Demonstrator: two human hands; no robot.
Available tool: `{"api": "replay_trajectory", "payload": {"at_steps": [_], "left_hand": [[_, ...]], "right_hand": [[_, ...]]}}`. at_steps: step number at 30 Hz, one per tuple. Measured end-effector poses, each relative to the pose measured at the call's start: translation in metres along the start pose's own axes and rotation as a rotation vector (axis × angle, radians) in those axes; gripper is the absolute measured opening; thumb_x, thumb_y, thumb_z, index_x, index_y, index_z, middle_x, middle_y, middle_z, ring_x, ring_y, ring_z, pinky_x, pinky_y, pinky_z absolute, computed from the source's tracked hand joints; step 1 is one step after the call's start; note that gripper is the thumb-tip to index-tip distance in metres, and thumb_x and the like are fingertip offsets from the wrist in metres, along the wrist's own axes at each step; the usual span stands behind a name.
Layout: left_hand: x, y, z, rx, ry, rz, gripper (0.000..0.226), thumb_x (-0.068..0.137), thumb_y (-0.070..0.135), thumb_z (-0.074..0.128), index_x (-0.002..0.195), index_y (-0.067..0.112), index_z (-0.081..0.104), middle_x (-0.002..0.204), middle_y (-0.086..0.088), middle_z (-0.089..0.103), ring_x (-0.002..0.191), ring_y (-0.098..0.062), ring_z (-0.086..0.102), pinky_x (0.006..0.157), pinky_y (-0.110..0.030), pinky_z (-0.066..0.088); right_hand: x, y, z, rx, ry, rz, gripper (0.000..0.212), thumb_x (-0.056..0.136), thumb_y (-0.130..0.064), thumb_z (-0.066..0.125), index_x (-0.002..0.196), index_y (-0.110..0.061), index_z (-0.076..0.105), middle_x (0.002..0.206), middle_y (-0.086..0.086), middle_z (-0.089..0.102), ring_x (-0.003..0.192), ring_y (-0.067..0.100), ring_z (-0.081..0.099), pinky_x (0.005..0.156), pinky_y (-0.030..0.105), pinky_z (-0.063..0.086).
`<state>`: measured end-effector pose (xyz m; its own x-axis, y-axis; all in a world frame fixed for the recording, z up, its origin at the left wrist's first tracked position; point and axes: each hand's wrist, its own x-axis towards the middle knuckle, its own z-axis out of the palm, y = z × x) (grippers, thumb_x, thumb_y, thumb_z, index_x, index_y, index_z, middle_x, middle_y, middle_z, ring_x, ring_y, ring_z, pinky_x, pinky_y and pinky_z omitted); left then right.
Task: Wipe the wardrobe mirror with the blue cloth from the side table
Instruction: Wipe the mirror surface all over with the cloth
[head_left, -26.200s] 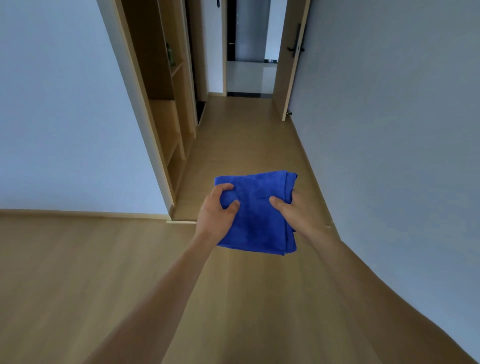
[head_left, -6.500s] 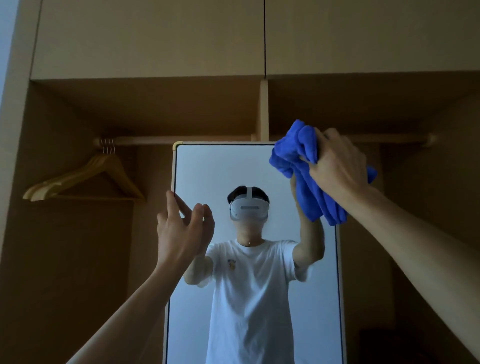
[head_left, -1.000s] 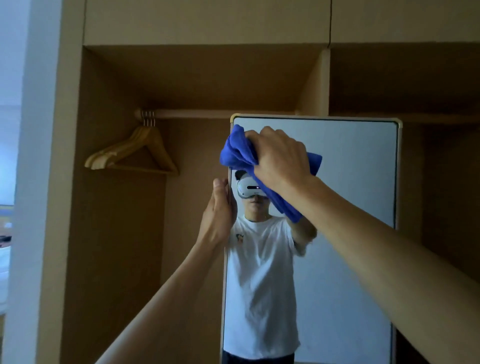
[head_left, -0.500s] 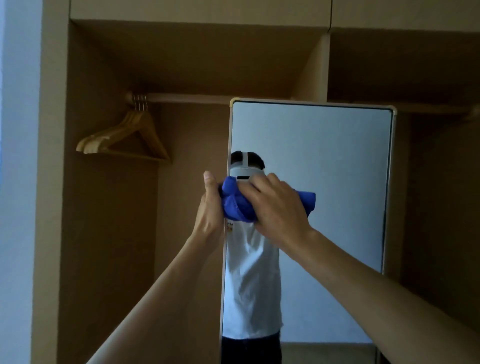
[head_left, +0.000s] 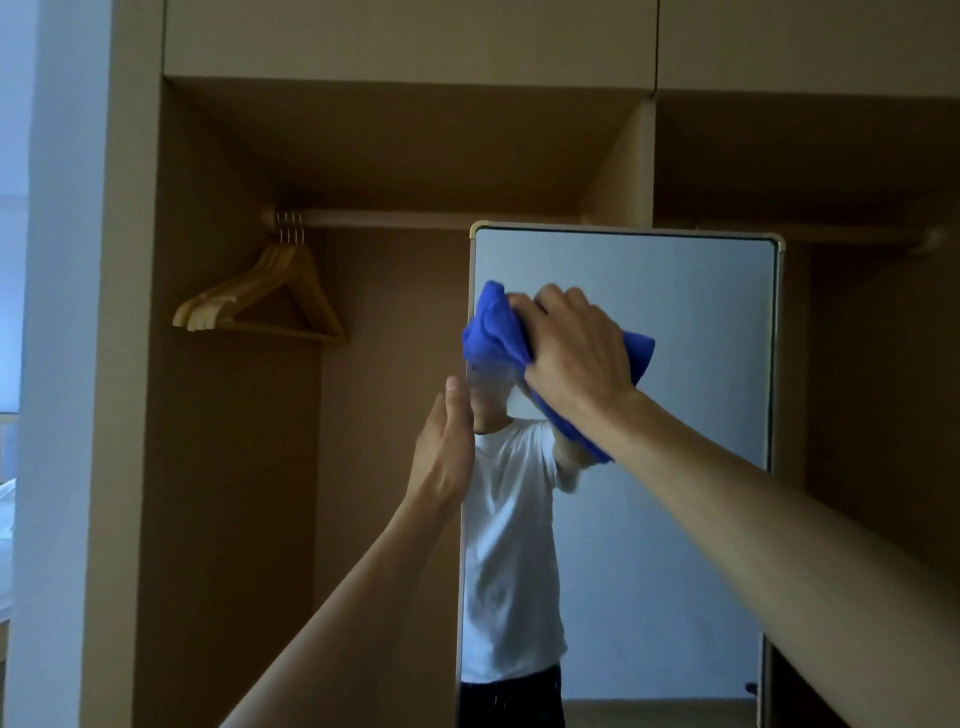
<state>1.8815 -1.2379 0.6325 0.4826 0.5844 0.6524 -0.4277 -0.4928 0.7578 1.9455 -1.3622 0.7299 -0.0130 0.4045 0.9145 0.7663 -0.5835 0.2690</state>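
Two hands up at mirror (head_left: 701, 364). Right hand (head_left: 576, 358) clutched bunched blue cloth (head_left: 493, 338) in curled fingers, pressed it to glass. Left hand (head_left: 447, 447) just below, against mirror's left edge, thumb straight up; fingers hidden, grip unclear. Wooden hangers (head_left: 265, 296) hung up left of both hands.

**Dim room, open wardrobe**

Light wood wardrobe (head_left: 234, 467), 2 open bays split by a divider (head_left: 623, 166). Wooden hangers (head_left: 270, 301) bunched on the left rail (head_left: 389, 218). Cupboard doors (head_left: 405, 36) up top. Pale wall (head_left: 62, 312) off left. Pretty gloomy lighting.
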Motion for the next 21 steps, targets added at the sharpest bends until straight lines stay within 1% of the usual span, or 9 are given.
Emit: {"api": "replay_trajectory", "payload": {"at_steps": [1,3,5,7,11,13,15,18,21], "left_hand": [[0.0,0.0,0.001,0.0,0.007,-0.008,0.064,0.104,0.062,0.019,0.123,0.017,0.061,0.114,-0.01,0.068,0.113,-0.028,0.063,0.094,-0.04,0.049],[-0.001,-0.002,0.002,0.032,0.03,-0.026,0.059,0.103,0.063,0.023,0.119,0.021,0.061,0.113,-0.001,0.068,0.112,-0.021,0.063,0.084,-0.028,0.047],[-0.004,-0.004,0.004,0.08,0.061,-0.022,0.05,0.103,0.063,0.025,0.103,0.029,0.061,0.099,0.009,0.066,0.094,0.0,0.062,0.074,-0.021,0.041],[-0.006,-0.006,0.007,0.08,0.083,-0.002,0.045,0.105,0.06,0.025,0.091,0.031,0.057,0.088,0.011,0.062,0.078,0.007,0.058,0.069,-0.022,0.039],[-0.007,-0.008,0.019,0.027,0.162,0.022,0.05,0.108,0.051,0.024,0.086,0.017,0.052,0.077,0.0,0.057,0.069,-0.014,0.052,0.067,-0.031,0.043],[-0.006,-0.01,0.023,0.082,0.176,0.025,0.044,0.11,0.046,0.026,0.09,0.018,0.055,0.082,-0.004,0.064,0.072,-0.018,0.058,0.068,-0.036,0.049],[-0.008,-0.013,0.024,0.082,0.188,0.001,0.044,0.109,0.05,0.025,0.093,0.027,0.059,0.091,-0.004,0.068,0.084,-0.019,0.065,0.075,-0.038,0.052],[-0.014,-0.009,0.024,0.026,0.196,-0.046,0.044,0.107,0.056,0.024,0.096,0.037,0.062,0.101,0.002,0.069,0.097,-0.017,0.065,0.089,-0.038,0.051],[-0.017,-0.001,0.024,0.082,0.179,-0.004,0.046,0.107,0.052,0.025,0.09,0.029,0.06,0.1,0.001,0.064,0.097,-0.02,0.061,0.086,-0.036,0.048]], "right_hand": [[0.01,0.003,-0.002,-0.009,0.018,0.006,0.032,0.091,-0.02,0.061,0.121,-0.017,0.054,0.105,0.008,0.058,0.096,0.029,0.056,0.073,0.038,0.043],[0.025,0.009,-0.003,-0.026,0.043,0.005,0.028,0.092,-0.021,0.06,0.12,-0.016,0.055,0.105,0.009,0.059,0.096,0.029,0.057,0.07,0.036,0.04],[0.025,0.013,-0.002,-0.023,0.047,-0.018,0.029,0.091,-0.02,0.061,0.119,-0.015,0.056,0.103,0.008,0.06,0.094,0.029,0.057,0.067,0.034,0.036],[0.011,0.014,0.001,-0.016,0.042,-0.049,0.03,0.087,-0.017,0.064,0.117,-0.014,0.058,0.1,0.008,0.06,0.091,0.029,0.056,0.065,0.034,0.033],[-0.029,0.006,0.01,-0.008,0.0,-0.079,0.038,0.076,-0.012,0.072,0.113,-0.014,0.063,0.096,0.006,0.062,0.085,0.029,0.057,0.064,0.032,0.029],[-0.049,0.002,0.016,0.022,-0.022,-0.104,0.041,0.077,-0.012,0.073,0.117,-0.014,0.063,0.099,0.005,0.064,0.086,0.028,0.058,0.067,0.031,0.03],[-0.066,0.003,0.02,0.052,-0.056,-0.139,0.043,0.081,-0.012,0.071,0.124,-0.014,0.061,0.102,0.006,0.063,0.091,0.026,0.057,0.07,0.032,0.038],[-0.078,0.008,0.021,0.075,-0.071,-0.171,0.044,0.085,-0.013,0.066,0.128,-0.012,0.06,0.104,0.008,0.064,0.093,0.028,0.058,0.076,0.038,0.046],[-0.071,0.011,0.018,0.047,-0.086,-0.183,0.044,0.089,-0.015,0.062,0.132,-0.013,0.056,0.105,0.008,0.062,0.096,0.029,0.057,0.076,0.038,0.043]]}}
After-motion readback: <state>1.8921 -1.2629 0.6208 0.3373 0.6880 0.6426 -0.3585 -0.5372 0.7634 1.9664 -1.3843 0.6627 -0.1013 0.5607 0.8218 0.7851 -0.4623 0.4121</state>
